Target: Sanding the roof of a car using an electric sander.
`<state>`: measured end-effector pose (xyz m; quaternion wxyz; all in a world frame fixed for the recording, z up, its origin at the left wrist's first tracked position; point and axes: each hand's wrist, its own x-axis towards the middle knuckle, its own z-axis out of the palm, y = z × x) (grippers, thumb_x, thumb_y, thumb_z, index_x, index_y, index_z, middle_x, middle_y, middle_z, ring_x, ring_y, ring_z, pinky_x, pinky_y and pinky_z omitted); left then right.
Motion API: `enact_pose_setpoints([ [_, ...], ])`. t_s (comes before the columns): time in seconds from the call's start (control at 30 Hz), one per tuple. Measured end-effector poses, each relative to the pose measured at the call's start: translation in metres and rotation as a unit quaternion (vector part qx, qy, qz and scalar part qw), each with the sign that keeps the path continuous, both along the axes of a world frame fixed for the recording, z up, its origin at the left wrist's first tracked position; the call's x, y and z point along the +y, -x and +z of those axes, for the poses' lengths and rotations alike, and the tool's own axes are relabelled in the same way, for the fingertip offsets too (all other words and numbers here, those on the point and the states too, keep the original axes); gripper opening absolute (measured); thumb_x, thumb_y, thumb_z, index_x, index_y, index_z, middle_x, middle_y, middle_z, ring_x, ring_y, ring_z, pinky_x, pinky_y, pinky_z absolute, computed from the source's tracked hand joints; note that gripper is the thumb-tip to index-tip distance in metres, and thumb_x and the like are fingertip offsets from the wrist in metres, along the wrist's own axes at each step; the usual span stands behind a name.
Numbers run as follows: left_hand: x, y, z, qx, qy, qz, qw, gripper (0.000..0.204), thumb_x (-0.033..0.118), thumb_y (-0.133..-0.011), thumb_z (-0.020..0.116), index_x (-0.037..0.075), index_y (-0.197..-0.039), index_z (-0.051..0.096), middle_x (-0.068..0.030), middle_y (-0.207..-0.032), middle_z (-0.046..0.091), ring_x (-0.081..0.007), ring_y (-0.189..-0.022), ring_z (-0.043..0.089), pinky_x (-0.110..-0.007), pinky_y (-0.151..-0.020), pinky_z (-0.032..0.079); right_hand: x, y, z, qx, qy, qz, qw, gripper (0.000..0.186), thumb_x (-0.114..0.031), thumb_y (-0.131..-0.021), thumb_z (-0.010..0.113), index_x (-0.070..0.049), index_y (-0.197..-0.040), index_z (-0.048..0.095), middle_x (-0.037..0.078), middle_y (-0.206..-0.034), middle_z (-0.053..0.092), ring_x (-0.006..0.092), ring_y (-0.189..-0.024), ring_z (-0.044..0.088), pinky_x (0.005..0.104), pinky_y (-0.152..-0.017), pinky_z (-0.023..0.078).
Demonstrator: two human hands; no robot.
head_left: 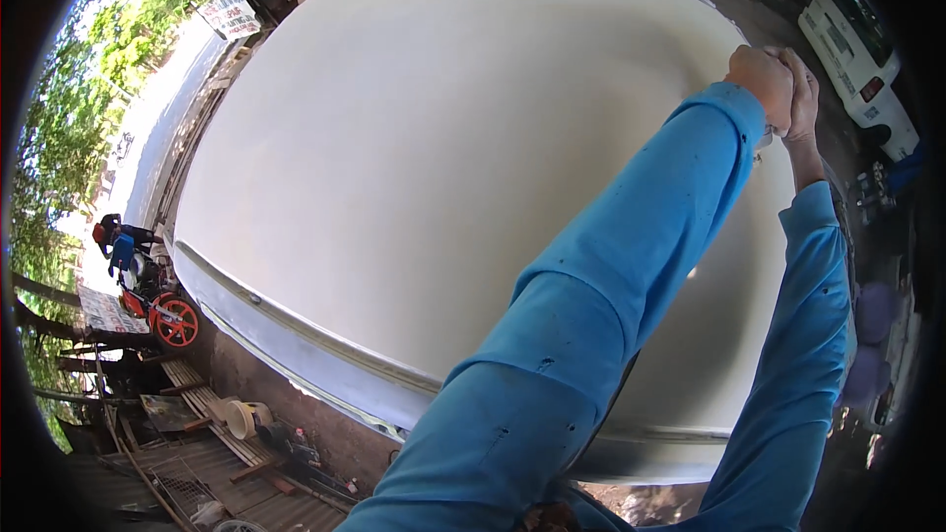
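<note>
Two-handed work on the white vehicle roof (394, 158), spread before me, seemed in hand, the next move calling for both hands to act steadily together. Nearest, my blue sleeves (581, 325) reached forward, the left slanting rightward across the roof, the right running beside it. Farther, at the roof's right edge, my left hand (759, 84) curled against my right hand (804, 97); whether either gripped anything, I couldn't tell.
</note>
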<state>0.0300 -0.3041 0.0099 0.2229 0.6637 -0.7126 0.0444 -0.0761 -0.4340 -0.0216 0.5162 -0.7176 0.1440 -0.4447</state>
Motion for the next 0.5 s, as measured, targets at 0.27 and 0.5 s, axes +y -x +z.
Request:
enact_pose_setpoints([
  [0.27, 0.043, -0.169, 0.020, -0.046, -0.038, 0.321, 0.945, 0.050, 0.036, -0.067, 0.076, 0.005, -0.107, 0.073, -0.0163, -0.114, 0.070, -0.0301, -0.109, 0.066, -0.038, -0.093, 0.053, 0.024, -0.251, -0.003, -0.043, 0.132, 0.019, 0.990, 0.031, -0.028, -0.095, 0.055, -0.003, -0.101, 0.071, 0.013, -0.095, 0.071, 0.0246, -0.090, 0.066, 0.0348, -0.085, 0.050],
  [0.5, 0.177, -0.305, 0.015, 0.058, -0.062, 0.231, 0.969, 0.047, 0.032, -0.072, 0.073, 0.002, -0.107, 0.071, -0.0226, -0.112, 0.069, -0.0342, -0.106, 0.066, -0.041, -0.093, 0.052, 0.171, -0.404, -0.001, -0.052, 0.046, 0.219, 0.973, 0.032, -0.029, -0.098, 0.054, -0.003, -0.087, 0.070, 0.005, -0.080, 0.068, 0.0155, -0.076, 0.063, 0.0326, -0.070, 0.050],
])
